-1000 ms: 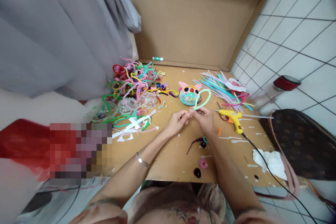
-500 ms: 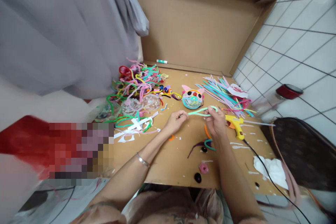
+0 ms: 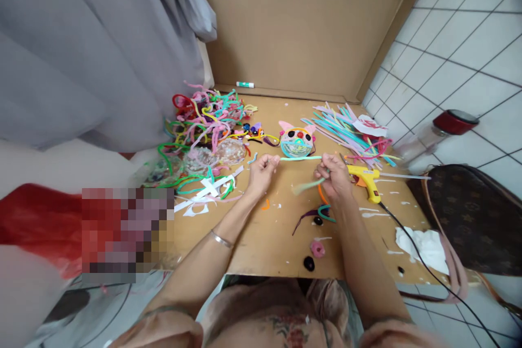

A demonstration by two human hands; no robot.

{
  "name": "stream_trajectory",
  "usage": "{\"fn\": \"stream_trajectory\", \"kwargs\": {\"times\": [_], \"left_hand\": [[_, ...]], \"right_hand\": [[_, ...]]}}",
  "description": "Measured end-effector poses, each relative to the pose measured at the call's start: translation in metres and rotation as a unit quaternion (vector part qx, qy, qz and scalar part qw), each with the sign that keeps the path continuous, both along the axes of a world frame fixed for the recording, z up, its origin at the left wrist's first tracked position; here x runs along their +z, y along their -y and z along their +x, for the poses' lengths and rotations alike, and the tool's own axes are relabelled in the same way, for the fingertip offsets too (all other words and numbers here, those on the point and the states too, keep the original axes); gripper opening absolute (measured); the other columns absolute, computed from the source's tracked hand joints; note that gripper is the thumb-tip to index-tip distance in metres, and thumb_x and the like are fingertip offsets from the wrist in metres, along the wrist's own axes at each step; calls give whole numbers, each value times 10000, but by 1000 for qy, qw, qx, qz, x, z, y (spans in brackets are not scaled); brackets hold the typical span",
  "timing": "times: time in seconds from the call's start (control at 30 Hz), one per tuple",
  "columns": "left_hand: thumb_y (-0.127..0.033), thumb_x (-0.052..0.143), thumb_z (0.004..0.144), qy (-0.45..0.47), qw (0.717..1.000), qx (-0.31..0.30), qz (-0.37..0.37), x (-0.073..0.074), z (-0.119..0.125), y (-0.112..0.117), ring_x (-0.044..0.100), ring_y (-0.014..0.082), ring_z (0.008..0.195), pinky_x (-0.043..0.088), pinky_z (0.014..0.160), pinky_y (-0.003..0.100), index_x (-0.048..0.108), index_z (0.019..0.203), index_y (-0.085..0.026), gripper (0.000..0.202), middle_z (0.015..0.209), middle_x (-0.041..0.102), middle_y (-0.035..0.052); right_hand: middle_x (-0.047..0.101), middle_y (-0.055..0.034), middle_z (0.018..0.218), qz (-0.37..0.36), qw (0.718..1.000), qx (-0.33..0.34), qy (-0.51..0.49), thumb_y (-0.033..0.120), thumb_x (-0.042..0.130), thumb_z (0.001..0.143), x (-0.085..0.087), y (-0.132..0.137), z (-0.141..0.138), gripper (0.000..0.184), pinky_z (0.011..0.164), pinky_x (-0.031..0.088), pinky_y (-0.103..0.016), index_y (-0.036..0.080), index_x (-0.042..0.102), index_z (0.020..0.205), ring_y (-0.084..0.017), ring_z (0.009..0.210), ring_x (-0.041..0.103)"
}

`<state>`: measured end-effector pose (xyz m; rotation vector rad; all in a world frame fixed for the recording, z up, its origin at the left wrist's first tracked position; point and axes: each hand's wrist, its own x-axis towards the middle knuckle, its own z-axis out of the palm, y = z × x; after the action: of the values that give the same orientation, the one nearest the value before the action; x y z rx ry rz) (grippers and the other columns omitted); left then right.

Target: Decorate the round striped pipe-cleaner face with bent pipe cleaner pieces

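Observation:
A mint-green pipe cleaner [image 3: 300, 158] is stretched nearly straight between my two hands above the cardboard work surface [image 3: 281, 244]. My left hand [image 3: 262, 170] is closed in a pinch on its left end. My right hand [image 3: 333, 175] is closed on its right part, and a loose tail of it hangs down to the left of that hand. Just behind the pipe cleaner sits a small round cat face [image 3: 297, 140] with pink ears, made of coiled pipe cleaners. A yellow glue gun [image 3: 364, 180] lies right of my right hand.
A tangle of coloured pipe cleaners [image 3: 204, 119] lies at the back left, straight ones [image 3: 346, 133] at the back right. Short scraps [image 3: 314, 217] and a pink coil [image 3: 317, 249] lie near the front edge. A red-lidded jar [image 3: 438, 133], brown bag [image 3: 473, 217] and white tissue [image 3: 422, 247] are right.
The pipe cleaner was a loop held up between my hands. I have pulled my hands apart and it is now drawn out almost straight.

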<state>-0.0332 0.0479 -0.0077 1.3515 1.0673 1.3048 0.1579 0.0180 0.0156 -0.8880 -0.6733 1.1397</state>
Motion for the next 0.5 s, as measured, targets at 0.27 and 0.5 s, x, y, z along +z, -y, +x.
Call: {"fn": "stream_trajectory", "kwargs": {"times": [0.27,0.5], "left_hand": [[-616,627,776,14,997,-70,-25,4,5,5,360,89,540,287,546,239,586,666,-168,464,543,450,-43],[-678,633,740,10,995,-90,-51,3,9,10,404,80,515,315,520,230,677,724,-146,534,556,535,-19]], "right_hand": [[499,98,527,-28,995,51,-78,252,834,720,7,0,6,369,377,334,-107,187,482,631,12,371,311],[483,96,540,-48,992,45,-110,219,781,793,8,-2,2,355,345,286,-93,184,465,636,12,369,277]]}}
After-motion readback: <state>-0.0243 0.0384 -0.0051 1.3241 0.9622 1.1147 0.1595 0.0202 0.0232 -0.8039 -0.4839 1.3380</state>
